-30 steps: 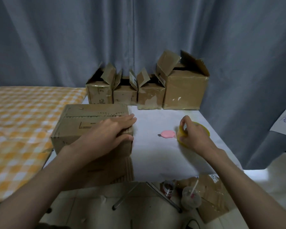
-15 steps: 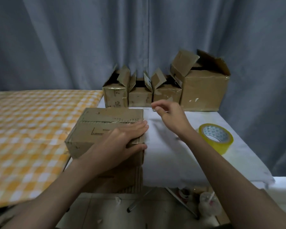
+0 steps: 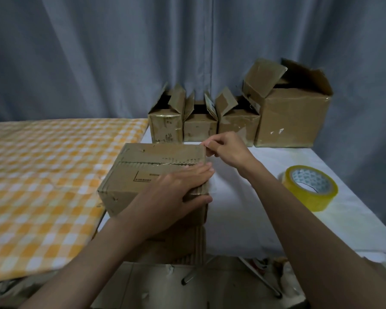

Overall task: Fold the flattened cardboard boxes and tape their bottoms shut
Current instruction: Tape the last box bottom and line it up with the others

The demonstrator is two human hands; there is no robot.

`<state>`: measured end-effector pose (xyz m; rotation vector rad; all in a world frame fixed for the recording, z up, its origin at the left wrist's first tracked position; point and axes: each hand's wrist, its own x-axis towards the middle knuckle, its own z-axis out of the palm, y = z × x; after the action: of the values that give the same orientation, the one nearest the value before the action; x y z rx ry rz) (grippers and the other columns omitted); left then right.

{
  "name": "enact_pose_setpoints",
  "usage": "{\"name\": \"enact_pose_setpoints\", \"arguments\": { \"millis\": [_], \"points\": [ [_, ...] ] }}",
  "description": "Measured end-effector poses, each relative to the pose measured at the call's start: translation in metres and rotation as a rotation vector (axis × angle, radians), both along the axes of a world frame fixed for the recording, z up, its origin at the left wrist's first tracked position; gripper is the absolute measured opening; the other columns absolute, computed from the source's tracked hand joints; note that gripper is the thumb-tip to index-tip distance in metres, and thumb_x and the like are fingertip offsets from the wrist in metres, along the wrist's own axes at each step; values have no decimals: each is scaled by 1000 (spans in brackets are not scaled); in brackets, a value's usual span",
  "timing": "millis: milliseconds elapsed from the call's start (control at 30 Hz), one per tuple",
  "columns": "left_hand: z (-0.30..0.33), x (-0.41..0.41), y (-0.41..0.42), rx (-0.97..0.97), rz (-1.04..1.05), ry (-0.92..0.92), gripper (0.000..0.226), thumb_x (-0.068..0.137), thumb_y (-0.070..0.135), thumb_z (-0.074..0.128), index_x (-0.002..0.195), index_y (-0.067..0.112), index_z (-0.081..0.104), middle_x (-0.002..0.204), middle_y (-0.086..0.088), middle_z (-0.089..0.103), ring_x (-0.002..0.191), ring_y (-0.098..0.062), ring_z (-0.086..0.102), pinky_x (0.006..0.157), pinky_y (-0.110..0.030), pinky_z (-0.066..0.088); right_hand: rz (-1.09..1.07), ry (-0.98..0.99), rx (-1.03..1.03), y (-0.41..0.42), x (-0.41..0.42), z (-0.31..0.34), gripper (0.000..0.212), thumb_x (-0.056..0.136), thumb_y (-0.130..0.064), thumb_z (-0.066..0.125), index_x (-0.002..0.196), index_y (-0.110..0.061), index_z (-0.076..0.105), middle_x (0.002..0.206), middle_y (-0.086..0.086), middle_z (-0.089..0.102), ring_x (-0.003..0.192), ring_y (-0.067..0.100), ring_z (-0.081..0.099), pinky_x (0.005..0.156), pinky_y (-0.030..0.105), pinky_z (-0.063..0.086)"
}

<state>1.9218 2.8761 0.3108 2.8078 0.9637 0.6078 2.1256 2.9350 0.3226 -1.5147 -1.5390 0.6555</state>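
boxes: 5 – tape roll: 1 – hands: 2, both on near box

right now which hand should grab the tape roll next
Right. The right hand is only pinching at the box's far corner, on the tape roll's side. The left hand lies flat, pinning the box.
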Motion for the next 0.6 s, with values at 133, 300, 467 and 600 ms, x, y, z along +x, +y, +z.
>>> {"name": "enact_pose_setpoints", "arguments": {
  "millis": [133, 300, 467, 600],
  "points": [
    [-1, -1, 0, -6, -2, -1, 65, 91, 62, 46, 151, 43, 29, 155, 31, 21, 140, 19, 13, 115, -10, 7, 13, 101, -47, 0, 6, -3, 19, 98, -10, 58, 104, -1, 75, 95, 16, 75, 79, 14, 66, 66, 15, 50],
    [-2, 0, -2, 25, 20, -32, 63, 91, 58, 51, 150, 42, 35, 154, 30, 28, 141, 15, 22, 117, -16, 20, -2, 226, -63, 0, 9, -6, 16, 95, -7, 63, 104, 1, 75, 96, 18, 74, 80, 16, 67, 68, 18, 54],
    [-6, 5, -6, 24, 66, -130, 58, 86, 48, 63, 142, 35, 51, 149, 20, 46, 136, 4, 41, 113, -32, 41, 8, 282, -103, 3, 9, -6, 18, 95, 1, 61, 107, 1, 73, 94, 14, 73, 73, 10, 66, 77, 23, 57],
    [-13, 19, -15, 48, 143, -199, 48, 82, 41, 61, 128, 28, 61, 140, 12, 57, 128, -5, 51, 105, -34, 47, 19, 362, -158, 5, 8, -10, 20, 95, 5, 58, 103, -5, 73, 85, 8, 70, 77, 12, 65, 88, 31, 56]
  ]
}}
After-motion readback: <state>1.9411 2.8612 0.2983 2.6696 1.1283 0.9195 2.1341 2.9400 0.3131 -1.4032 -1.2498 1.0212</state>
